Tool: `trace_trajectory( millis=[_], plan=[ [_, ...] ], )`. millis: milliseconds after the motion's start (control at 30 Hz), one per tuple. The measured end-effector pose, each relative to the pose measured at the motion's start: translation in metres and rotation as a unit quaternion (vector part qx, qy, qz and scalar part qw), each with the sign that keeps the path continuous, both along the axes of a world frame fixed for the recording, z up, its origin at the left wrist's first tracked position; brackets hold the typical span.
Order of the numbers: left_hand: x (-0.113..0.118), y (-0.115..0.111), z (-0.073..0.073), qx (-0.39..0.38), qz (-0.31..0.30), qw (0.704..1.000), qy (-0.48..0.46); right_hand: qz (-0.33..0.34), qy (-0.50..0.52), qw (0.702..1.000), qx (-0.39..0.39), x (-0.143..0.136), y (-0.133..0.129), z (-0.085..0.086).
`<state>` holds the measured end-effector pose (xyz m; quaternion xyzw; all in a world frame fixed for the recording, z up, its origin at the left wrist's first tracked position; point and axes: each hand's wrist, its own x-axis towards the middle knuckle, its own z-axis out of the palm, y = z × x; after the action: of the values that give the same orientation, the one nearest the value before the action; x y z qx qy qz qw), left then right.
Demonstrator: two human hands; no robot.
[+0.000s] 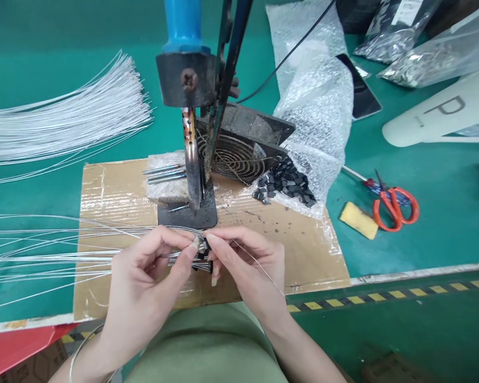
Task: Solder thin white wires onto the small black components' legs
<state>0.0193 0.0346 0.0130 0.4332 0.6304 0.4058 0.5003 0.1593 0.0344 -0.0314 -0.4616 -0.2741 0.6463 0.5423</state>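
White wires (83, 259) stretched in from the left, ends gathered between both hands, just above the near part of the cardboard (307, 250). Small black pieces (206, 254) among the wire ends, partly hidden by fingers. Left hand (149, 284): thumb and forefinger closed in a pinch on the wire ends. Right hand (249, 260): thumb and fingers pinched together at the same spot, touching the black pieces; exact hold of each fingertip impossible to tell. Thin strand from right fingers, slanting back toward the wrist.

Just beyond the hands: black base plate (207, 210), with soldering iron (190, 154) upright above, tip downward. To its left, metal rods (165, 175) across a wrapped block. Behind, grimy fan (237, 157), tilted. To the right, heap of black bits (289, 183) on bubble wrap (317, 111).

Farther right: yellow sponge (359, 219) just beside red-handled scissors (394, 203). Far left: thick sheaf of white wires (64, 127) on the green tabletop (443, 181).
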Motion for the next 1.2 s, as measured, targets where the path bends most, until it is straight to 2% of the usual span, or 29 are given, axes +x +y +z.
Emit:
trace_trajectory(
  millis=[633,733,867,1000,1200],
  plan=[
    [-0.002,0.001,-0.003,0.010,-0.022,1.000,-0.002,-0.004,-0.020,1.000,0.015,-0.001,-0.002,-0.001],
    [-0.003,0.001,-0.004,-0.003,-0.003,1.000,0.005,-0.005,-0.079,0.996,0.038,0.000,-0.004,-0.003],
    [-0.005,0.004,-0.007,-0.007,-0.017,1.000,0.023,-0.001,-0.213,0.972,0.103,0.007,-0.008,-0.007],
    [-0.006,0.009,-0.010,-0.011,-0.015,0.999,0.040,0.016,-0.218,0.968,0.125,0.012,-0.010,-0.009],
    [-0.011,0.015,-0.012,-0.009,-0.041,0.997,0.064,0.014,-0.251,0.963,0.096,0.018,-0.010,-0.007]
  ],
)
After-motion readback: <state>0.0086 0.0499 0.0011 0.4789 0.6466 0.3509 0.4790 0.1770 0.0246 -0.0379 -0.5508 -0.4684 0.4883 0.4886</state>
